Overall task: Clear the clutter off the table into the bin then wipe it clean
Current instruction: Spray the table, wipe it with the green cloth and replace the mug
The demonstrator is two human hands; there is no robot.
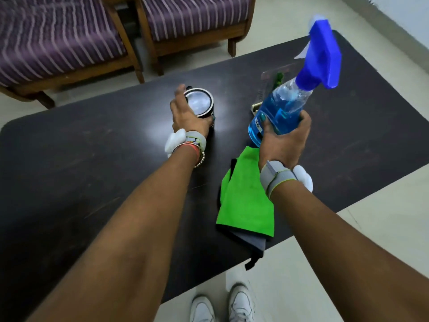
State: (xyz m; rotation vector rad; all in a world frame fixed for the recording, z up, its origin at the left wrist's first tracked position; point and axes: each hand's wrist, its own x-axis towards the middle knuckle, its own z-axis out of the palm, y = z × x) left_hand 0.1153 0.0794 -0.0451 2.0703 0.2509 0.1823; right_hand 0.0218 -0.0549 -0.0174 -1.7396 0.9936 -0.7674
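A dark table fills the middle of the view. My left hand grips a black can with a shiny silver lid that stands on the table near its centre. My right hand holds a clear spray bottle of blue liquid with a blue trigger head, tilted and lifted above the table. A green cloth lies folded over a grey one at the table's near edge, below my right wrist. Behind the bottle lies a clear plastic package with something green in it.
Two wooden armchairs with purple striped cushions stand beyond the table's far edge. Pale tiled floor surrounds the table. My white shoes show at the bottom. No bin is in view.
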